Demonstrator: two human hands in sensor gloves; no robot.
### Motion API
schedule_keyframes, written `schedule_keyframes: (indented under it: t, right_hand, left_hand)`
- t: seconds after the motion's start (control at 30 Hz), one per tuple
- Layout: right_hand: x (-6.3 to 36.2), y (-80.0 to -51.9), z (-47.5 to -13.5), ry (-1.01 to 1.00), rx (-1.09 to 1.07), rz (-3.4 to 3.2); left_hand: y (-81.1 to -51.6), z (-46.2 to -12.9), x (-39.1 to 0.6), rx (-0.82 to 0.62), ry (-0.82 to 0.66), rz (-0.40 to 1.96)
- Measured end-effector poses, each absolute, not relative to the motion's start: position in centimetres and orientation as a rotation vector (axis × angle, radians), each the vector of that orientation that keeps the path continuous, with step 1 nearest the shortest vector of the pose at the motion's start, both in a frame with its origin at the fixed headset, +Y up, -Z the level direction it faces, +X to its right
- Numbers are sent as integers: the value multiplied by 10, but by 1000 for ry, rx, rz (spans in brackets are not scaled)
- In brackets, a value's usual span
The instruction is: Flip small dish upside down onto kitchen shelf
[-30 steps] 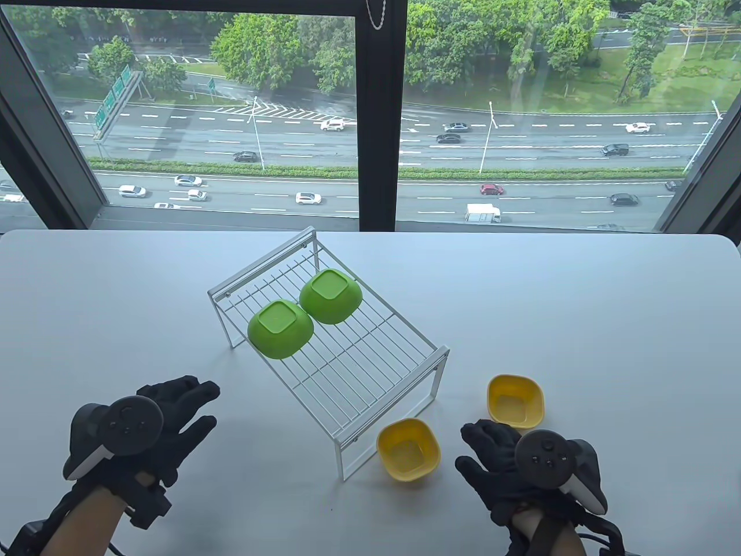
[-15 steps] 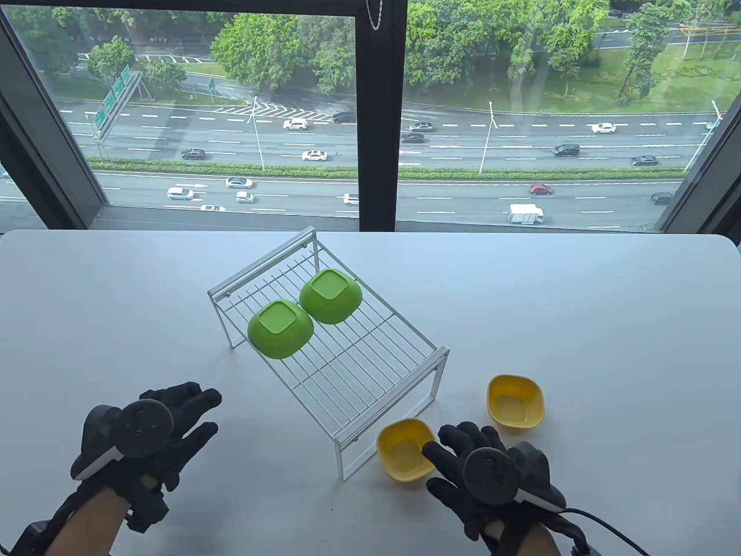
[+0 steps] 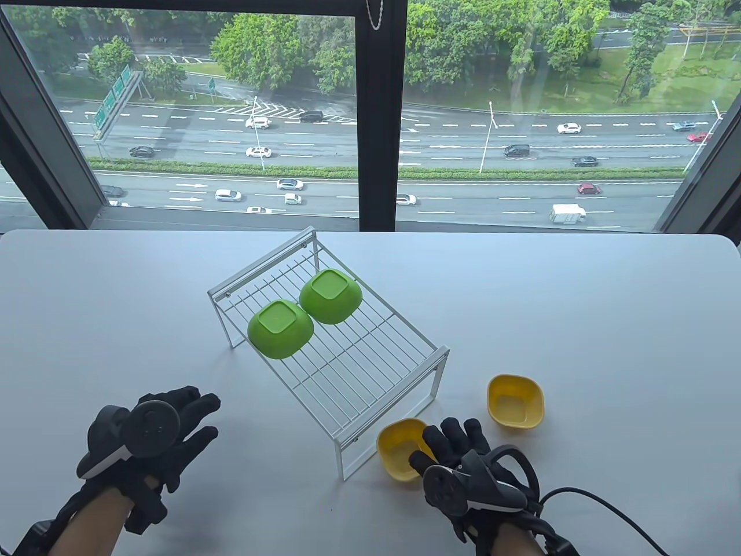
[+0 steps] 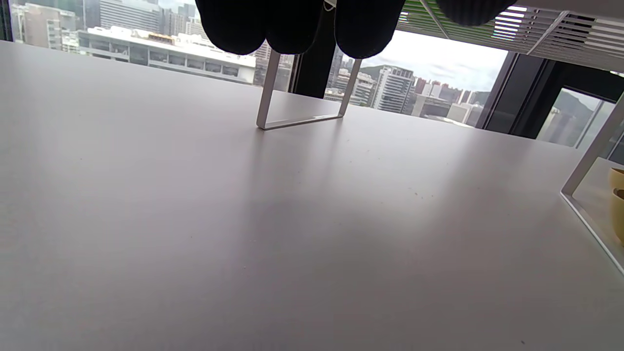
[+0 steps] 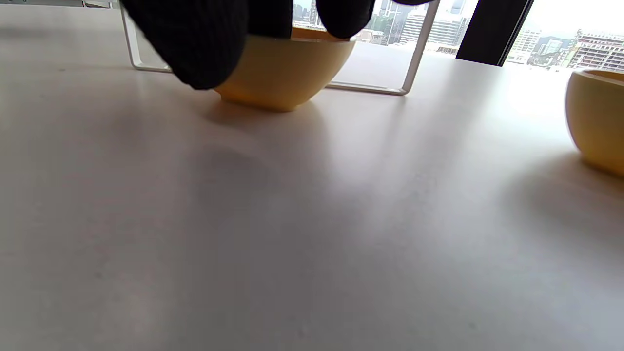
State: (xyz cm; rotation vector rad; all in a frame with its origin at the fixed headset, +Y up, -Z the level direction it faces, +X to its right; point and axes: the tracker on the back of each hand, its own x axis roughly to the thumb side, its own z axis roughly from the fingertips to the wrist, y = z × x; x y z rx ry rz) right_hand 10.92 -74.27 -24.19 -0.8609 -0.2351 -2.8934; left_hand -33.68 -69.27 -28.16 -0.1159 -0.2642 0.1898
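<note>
A yellow small dish (image 3: 396, 449) sits upright on the table by the near leg of the white wire kitchen shelf (image 3: 359, 370). My right hand (image 3: 431, 450) reaches over its right rim. In the right wrist view my fingers (image 5: 195, 44) hang over the rim and outer wall of this dish (image 5: 287, 73), which rests flat on the table. I cannot tell whether the hand grips it. A second yellow dish (image 3: 515, 401) sits upright further right, also in the right wrist view (image 5: 597, 117). My left hand (image 3: 205, 414) hovers open and empty left of the shelf.
Two green dishes (image 3: 281, 328) (image 3: 330, 296) lie upside down on the far half of the shelf top. The near half of the shelf top is bare wire. A shelf leg (image 4: 265, 92) stands ahead of my left hand. The window runs along the table's far edge.
My right hand has moved left and forward from beside the near yellow dish to over its rim. My left hand has drifted slightly. Neither dish has moved.
</note>
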Motion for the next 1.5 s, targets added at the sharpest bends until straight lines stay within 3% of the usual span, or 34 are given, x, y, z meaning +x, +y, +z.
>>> schedule_keyframes:
  t: [0.43,0.53,1.1,1.5]
  right_hand:
    - [104,-746,-238,-120,-968,-2799]
    - [104,-739,-236,-4,-1018,-2810]
    - [127,-705,-231,244,-975,-3085]
    - [140,-699,-233,165,-936,-3254]
  left_hand:
    - [-694,-282,-337,-121,-264,197]
    - [-694,-281,-336,-119,-270,187]
    - [-689,-280,-338,-69,-255,178]
    - [-682,-278,-339,-20,-247,138]
